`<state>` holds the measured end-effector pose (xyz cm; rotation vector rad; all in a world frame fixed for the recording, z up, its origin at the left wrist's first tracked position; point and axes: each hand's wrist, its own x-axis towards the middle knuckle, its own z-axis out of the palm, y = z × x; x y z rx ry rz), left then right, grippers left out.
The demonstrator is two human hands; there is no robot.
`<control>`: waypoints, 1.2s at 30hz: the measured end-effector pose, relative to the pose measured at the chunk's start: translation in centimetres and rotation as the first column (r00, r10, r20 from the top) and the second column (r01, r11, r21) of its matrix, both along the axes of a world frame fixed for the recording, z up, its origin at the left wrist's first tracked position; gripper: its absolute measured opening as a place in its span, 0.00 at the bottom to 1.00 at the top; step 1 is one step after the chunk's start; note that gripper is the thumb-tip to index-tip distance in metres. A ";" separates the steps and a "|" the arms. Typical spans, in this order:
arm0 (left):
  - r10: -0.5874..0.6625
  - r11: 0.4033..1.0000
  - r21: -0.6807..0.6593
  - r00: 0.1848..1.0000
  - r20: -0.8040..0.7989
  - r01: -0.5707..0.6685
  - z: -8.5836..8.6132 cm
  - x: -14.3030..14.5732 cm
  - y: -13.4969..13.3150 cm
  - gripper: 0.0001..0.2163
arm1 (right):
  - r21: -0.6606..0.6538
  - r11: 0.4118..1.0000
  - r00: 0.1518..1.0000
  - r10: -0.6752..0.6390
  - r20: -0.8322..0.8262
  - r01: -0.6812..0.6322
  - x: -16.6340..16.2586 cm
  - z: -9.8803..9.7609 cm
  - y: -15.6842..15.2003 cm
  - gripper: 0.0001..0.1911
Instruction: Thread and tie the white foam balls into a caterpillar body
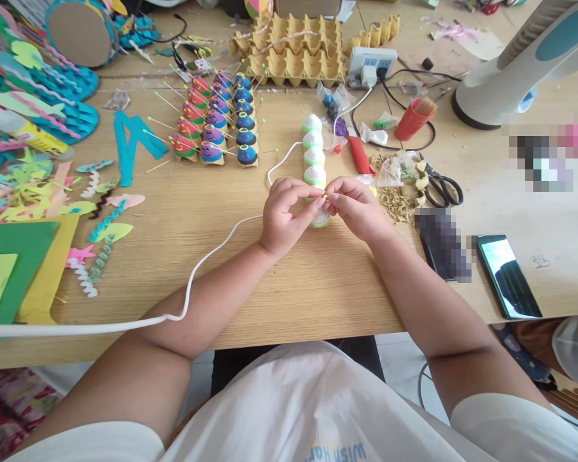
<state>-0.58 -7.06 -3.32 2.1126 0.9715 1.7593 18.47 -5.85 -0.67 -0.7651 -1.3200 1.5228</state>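
Wooden table point(221, 212) is the work surface. Toward its far side, yellow egg-carton trays point(296, 51); nearer and to the left, three rows of painted domes point(215, 120), stick pins angling out of them.

Left hand point(285, 212) and right hand point(359, 208) meet over the near end of a white-and-green row of domes point(314, 156), which lies straight ahead of the person and is partly hidden by the fingers.

Smallest: a yellow piece point(324, 196), between the fingertips. Each thumb and forefinger is drawn nearly together, pinching it from its own side; its shape is too small to tell.

Step in hand, I judge: fine shaping or parting of this piece above the row. Next move calls for a light, steady pinch and one hand letting go cleanly.
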 end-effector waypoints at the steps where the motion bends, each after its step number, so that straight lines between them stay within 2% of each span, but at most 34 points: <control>1: 0.007 1.000 -0.005 1.000 -0.005 -0.007 0.0 0.0 0.0 0.06 | -0.001 1.000 1.000 -0.002 0.005 0.002 0.0 0.0 0.0 0.24; 7: 0.040 0.998 -0.050 0.995 -0.088 -0.045 0.0 -0.2 0.0 0.09 | -0.001 1.000 1.000 -0.001 0.027 0.001 -0.1 0.0 -0.1 0.25; 19: 0.040 0.999 0.010 0.998 -0.038 -0.040 0.0 0.0 0.0 0.05 | 0.022 1.000 1.000 0.008 0.030 -0.008 -0.1 -0.3 0.0 0.24; 30: 0.078 0.995 -0.047 0.991 -0.106 -0.083 -0.2 -0.2 0.1 0.08 | 0.028 0.999 0.999 -0.021 0.049 0.020 -0.2 -0.3 0.0 0.24; 36: 0.070 0.997 -0.025 0.993 -0.092 -0.072 -0.2 -0.1 0.0 0.07 | 0.029 0.999 0.997 -0.028 0.066 0.026 -0.3 0.0 -0.1 0.25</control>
